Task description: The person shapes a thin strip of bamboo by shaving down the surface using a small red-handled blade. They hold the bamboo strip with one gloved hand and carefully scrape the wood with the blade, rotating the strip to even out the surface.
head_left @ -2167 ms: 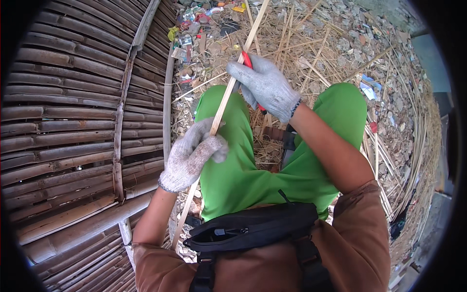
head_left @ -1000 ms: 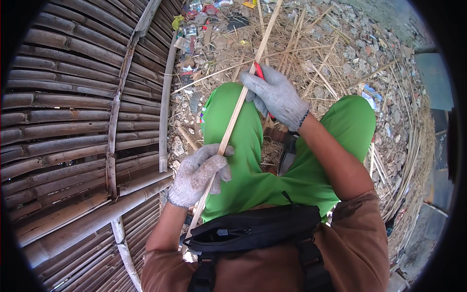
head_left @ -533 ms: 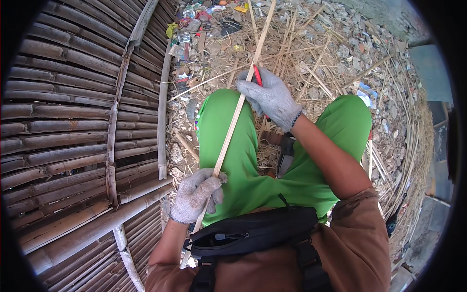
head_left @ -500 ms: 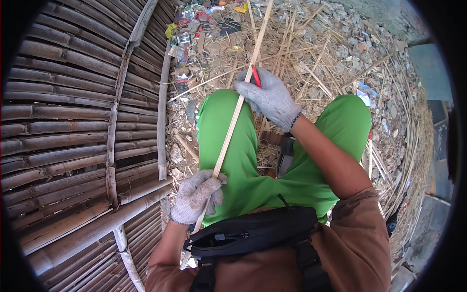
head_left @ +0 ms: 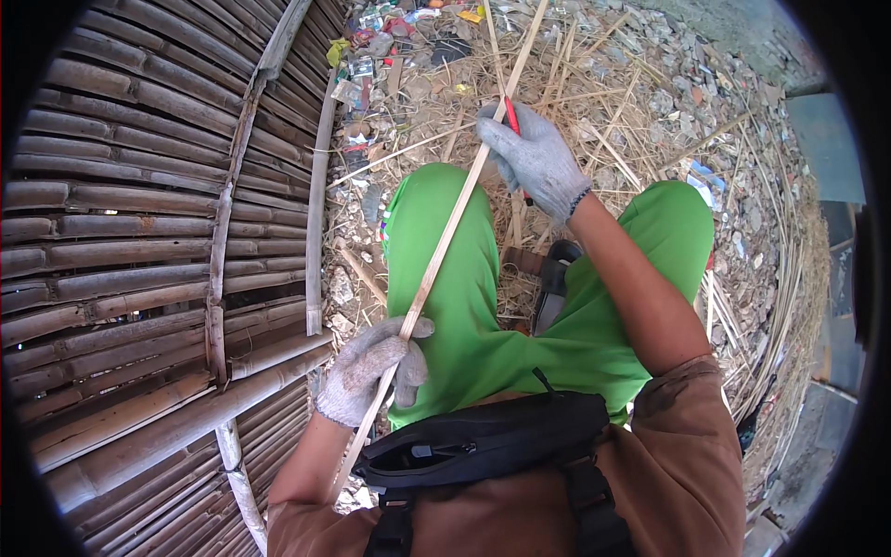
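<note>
A long, pale bamboo strip (head_left: 447,237) slants from beside my left forearm, over my left thigh, to the top of the view. My left hand (head_left: 371,369), in a grey knit glove, is closed around its lower part. Farther up, my right hand (head_left: 534,156), gloved too, is closed at the strip, its thumb lying along it. A slim red tool (head_left: 511,115) sticks out of the right fist beside the strip. The rest of that tool is mostly hidden by the fingers, so its kind cannot be made out.
A bamboo slat wall (head_left: 139,251) stands close on the left. Shavings and split strips (head_left: 594,130) litter the stony ground ahead, with coloured rubbish (head_left: 399,28) at the far left. A black waist bag (head_left: 483,436) lies across my lap, above green trousers (head_left: 445,306).
My right hand has moved up and slightly right, away from me, with the red tool. The left hand has shifted slightly, and the strip's lower end shows more beside my left forearm.
</note>
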`<state>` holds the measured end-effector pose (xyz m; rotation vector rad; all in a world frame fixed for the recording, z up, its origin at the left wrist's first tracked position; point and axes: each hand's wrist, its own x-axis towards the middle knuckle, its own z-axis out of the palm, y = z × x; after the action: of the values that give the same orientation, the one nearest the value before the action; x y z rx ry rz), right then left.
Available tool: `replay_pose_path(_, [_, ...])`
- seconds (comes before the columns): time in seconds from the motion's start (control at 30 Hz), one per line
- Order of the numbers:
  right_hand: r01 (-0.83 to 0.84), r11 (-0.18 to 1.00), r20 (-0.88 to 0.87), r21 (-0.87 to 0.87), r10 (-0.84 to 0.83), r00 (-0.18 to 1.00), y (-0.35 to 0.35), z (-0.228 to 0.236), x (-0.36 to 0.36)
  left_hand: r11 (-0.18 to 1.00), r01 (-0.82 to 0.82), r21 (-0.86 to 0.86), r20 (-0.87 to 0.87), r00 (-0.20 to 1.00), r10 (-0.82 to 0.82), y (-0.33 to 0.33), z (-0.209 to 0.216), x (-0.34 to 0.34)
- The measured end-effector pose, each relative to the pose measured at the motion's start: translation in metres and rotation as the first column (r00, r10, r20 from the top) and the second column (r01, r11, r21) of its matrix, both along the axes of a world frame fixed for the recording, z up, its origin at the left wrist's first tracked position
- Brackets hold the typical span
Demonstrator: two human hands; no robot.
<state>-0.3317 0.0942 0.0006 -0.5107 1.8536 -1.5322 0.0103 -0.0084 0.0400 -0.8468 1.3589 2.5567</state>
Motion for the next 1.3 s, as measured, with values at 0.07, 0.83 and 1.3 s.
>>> replay_pose_path(0.07, [-0.04,0.985,-0.19,0.167,0.071,0.979,-0.002,0.001,0.004,1.0,-0.008,-0.016,0.014,1.0,0.009,0.001,-0.004,-0.007])
replay_pose_path(0.83, [-0.188,0.824,-0.718,0.534,0.56,0.415,0.024,0.022,0.044,0.932,-0.003,-0.363,0.047,0.999,0.022,-0.017,0.003,-0.113])
replay_pose_path(1.3, [-0.128,0.807,-0.73,0.577,0.579,0.362,0.018,0.019,0.045,0.881,0.004,-0.473,0.097,0.994,0.047,-0.006,0.017,-0.101])
